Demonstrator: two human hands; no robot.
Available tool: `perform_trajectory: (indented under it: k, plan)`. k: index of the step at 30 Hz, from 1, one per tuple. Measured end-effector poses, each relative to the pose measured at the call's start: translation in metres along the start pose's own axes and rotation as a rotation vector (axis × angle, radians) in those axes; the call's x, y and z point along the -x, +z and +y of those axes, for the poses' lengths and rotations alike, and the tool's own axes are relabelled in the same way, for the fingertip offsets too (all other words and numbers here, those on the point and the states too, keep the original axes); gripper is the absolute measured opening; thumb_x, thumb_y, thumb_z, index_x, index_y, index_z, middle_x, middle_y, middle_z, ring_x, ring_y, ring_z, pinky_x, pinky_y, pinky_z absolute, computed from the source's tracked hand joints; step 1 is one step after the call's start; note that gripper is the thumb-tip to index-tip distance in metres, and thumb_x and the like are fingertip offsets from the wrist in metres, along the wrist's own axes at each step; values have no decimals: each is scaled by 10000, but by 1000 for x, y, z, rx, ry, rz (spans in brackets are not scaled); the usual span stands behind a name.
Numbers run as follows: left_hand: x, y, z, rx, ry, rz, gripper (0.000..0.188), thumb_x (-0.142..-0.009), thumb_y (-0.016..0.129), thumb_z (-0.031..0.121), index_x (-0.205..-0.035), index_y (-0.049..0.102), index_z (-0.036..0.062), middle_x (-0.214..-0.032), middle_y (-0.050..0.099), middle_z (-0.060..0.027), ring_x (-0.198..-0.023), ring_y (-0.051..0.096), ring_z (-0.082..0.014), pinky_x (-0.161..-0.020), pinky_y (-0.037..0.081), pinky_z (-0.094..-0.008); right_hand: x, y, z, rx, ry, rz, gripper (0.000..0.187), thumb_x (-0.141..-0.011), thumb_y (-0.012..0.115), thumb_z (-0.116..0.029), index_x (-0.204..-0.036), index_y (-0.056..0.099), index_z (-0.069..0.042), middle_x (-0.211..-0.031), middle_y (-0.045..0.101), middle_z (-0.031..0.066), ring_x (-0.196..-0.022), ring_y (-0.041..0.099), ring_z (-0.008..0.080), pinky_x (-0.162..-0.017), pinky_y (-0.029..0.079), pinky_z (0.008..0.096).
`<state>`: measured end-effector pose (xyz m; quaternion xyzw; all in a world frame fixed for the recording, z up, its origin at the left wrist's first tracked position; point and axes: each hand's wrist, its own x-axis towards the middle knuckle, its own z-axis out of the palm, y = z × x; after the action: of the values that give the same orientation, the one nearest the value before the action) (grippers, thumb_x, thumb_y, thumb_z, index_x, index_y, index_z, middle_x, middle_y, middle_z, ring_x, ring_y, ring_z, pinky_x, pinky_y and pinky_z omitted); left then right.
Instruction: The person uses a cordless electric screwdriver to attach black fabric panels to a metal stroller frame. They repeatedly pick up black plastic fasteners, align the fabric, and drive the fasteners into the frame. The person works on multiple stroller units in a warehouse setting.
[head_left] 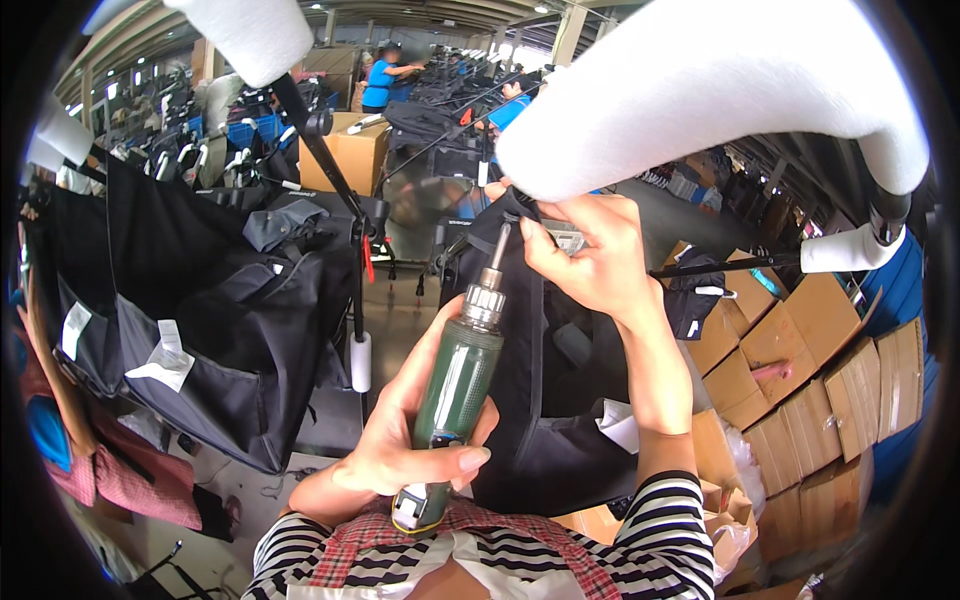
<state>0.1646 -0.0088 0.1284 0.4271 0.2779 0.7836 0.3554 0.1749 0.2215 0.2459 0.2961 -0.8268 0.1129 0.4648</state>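
Observation:
My left hand (385, 450) is wrapped round a dark green electric screwdriver (455, 385), thumb along its lower body. The metal bit points up and away, its tip against a small dark fastener (511, 217) at the black fabric's upper edge. My right hand (595, 255) pinches that edge beside the tip, just under a white foam-wrapped bar (700, 90); the fingertips are partly hidden. Below hangs the black fabric body (560, 465), with a white label (618, 425) on its right side.
A second black fabric body (220, 370) on a frame with white-wrapped bars stands to the left. Cardboard boxes (800, 340) are stacked at right, and an open carton (343, 160) sits ahead. A co-worker in blue (378, 85) is farther back; another person's arm (50, 370) shows at far left.

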Motion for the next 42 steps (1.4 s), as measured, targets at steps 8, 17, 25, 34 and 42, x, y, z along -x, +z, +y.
perform_trajectory:
  k: [8, 17, 25, 34, 42]
  plan:
    - [1, -37, -33, 397, -6, -288, 1359, -609, 770, -110, -1604, -68, 282, -803, 554, -228, -489, 573, -219, -439, 489, -327, 27, -41, -6, 2, 128, -19, 300, -880, 740, -154, -1122, 680, 13, -1032, 741, 164, -954, 731, 313, -833, 582, 359]
    - [9, -45, -99, 297, -384, -477, 1612, -384, 931, -122, -1584, -112, 146, -776, 609, -218, -481, 613, -211, -411, 486, -286, 307, -177, -41, 375, 1163, 19, 128, -892, 700, -160, -935, 699, -39, -834, 747, 89, -803, 744, 239, -766, 569, 348]
    - [24, -39, -110, 238, -433, -286, 1397, -453, 849, -174, -1547, 21, 87, -849, 572, -239, -546, 665, -309, -447, 574, -407, 552, -122, -133, 597, 1714, -414, 173, -831, 716, -132, -997, 714, -86, -982, 742, 80, -943, 712, 282, -847, 566, 395]
    - [39, -19, -114, 153, -357, -133, 1434, -477, 869, -126, -1583, -7, 131, -816, 543, -219, -482, 625, -273, -373, 491, -338, 595, -110, -116, 591, 1636, -664, 192, -787, 667, -87, -975, 705, -90, -1050, 679, 135, -1034, 660, 336, -898, 544, 430]
    - [34, -6, -111, 199, -425, 16, 1533, -424, 874, -126, -1591, -93, 105, -780, 597, -229, -456, 597, -233, -367, 478, -299, 596, -113, -106, 685, 1464, -948, 221, -783, 682, -131, -974, 692, -20, -1060, 676, 154, -1052, 664, 306, -895, 559, 408]
